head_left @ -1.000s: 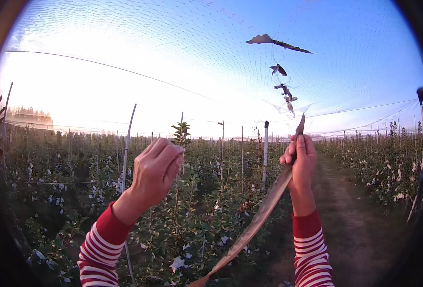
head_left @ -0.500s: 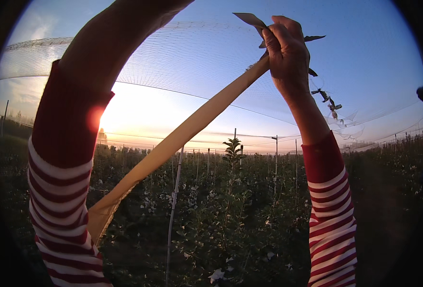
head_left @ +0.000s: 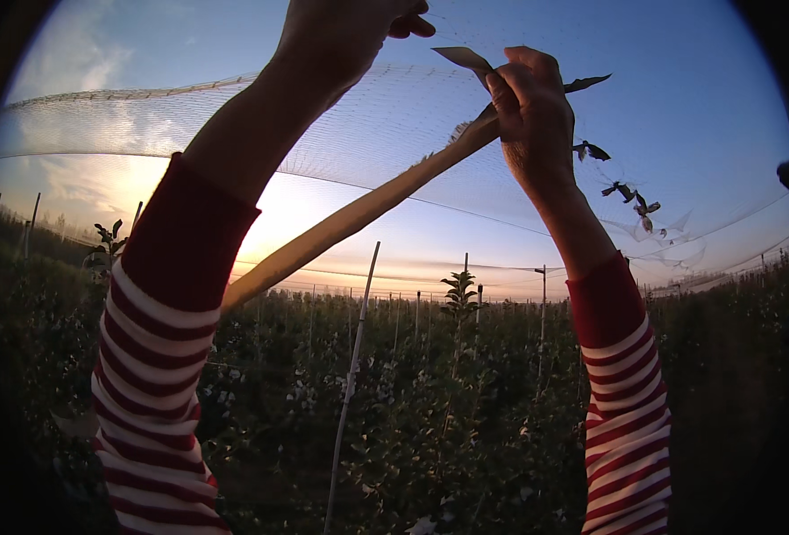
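The orchard rows [head_left: 448,428], in deep shade, fill the lower view, and fine-mesh netting [head_left: 180,120] spreads overhead against a low-sun sky. A pale, slim pole [head_left: 350,392] leans between the forearms. The tan fabric strip [head_left: 359,223] slants from the raised right hand down to the left, passing behind the left forearm. The right hand [head_left: 537,116] is clamped on the strip near its upper end; the left hand [head_left: 345,36], well apart from it, is cut by the top edge, its fingers curled near the mesh, and whether they grip anything I cannot tell. Dark pointed tails [head_left: 588,83] jut out either side of the right fist. Smallest are the dark scraps [head_left: 624,190] hanging in the netting beyond.

To handle this well, the right hand should keep its pinch firm and close to the mesh, the strip should stay untwisted, and the left should gather netting gently so no threads snag or tear.

Half a second ago the left hand was out of frame; now it sits lower, fingers showing, and nearer the right.
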Action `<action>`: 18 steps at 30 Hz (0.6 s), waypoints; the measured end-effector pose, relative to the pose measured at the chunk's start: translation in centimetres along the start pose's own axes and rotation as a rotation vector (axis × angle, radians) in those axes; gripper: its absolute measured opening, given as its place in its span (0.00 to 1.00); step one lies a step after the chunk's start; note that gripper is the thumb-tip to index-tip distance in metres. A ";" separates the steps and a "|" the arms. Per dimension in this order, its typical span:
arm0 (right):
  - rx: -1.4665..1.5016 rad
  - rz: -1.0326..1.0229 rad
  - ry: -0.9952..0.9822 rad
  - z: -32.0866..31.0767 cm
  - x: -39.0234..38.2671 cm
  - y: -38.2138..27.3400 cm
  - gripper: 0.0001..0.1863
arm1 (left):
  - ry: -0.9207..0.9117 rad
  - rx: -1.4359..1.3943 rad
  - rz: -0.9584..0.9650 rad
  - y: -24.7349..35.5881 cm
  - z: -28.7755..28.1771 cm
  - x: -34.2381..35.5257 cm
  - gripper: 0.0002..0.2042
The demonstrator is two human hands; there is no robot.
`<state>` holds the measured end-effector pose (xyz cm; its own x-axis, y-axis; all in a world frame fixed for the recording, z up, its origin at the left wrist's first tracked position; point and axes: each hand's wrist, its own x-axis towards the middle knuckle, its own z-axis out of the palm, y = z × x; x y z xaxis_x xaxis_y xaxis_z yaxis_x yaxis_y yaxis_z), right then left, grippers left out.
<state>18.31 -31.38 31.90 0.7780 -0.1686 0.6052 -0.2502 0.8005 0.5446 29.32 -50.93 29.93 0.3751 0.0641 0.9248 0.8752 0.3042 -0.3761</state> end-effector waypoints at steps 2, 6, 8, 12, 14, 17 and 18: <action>-0.017 -0.025 -0.005 -0.9 0.0 0.1 0.08 | 0.071 -0.026 -0.059 -1.5 -0.2 -0.3 0.04; 0.139 -0.024 -0.006 -2.5 -1.5 -1.9 0.06 | 0.069 -0.212 -0.021 -7.3 -1.2 -0.4 0.05; 0.294 0.061 0.004 -2.9 -2.2 -2.2 0.04 | 0.051 -0.242 -0.041 -7.9 -1.3 -0.8 0.05; 0.718 0.318 0.098 -4.1 -1.4 -3.3 0.07 | 0.041 -0.458 -0.096 -8.9 -0.3 -1.5 0.05; 1.030 0.458 0.053 -4.8 -0.8 -2.9 0.09 | 0.021 -0.627 -0.106 -9.2 0.1 -1.6 0.05; 1.366 0.809 -0.085 -5.6 -0.3 -4.1 0.09 | -0.002 -0.839 -0.111 -9.9 0.7 -2.1 0.05; 1.470 0.867 -0.134 -5.4 -0.5 -4.1 0.10 | 0.003 -0.916 -0.096 -10.4 1.0 -2.3 0.05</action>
<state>22.10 -31.44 26.21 0.1083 -0.1075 0.9883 -0.8802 -0.4725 0.0451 19.03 -53.25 31.83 0.2881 0.0748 0.9547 0.8022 -0.5633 -0.1979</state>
